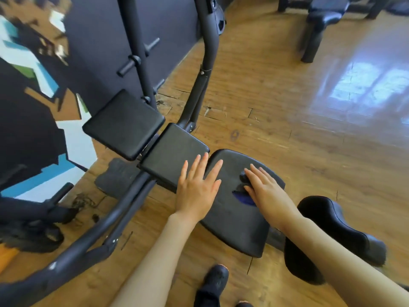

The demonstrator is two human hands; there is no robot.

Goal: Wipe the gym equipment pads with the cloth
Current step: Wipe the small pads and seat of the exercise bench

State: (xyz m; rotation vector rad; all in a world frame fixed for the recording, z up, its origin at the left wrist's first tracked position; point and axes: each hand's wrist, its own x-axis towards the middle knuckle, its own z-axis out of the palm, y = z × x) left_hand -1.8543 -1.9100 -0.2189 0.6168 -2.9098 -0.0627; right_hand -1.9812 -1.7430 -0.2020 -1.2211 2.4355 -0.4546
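A black seat pad (234, 220) of a gym machine lies low in front of me. My left hand (198, 187) lies flat with straight, spread fingers across the gap between the seat pad and a smaller black pad (172, 151). My right hand (265, 191) presses flat on a dark blue cloth (243, 197), most of which is hidden under the palm. A third black pad (122, 124) sits further left and higher.
The machine's black steel frame (106, 229) runs diagonally at the left, with upright posts (208, 41) behind. A black rounded pad (332, 235) stands at my right. My shoe (215, 282) is on the wooden floor (298, 134). Another bench (321, 21) stands far right.
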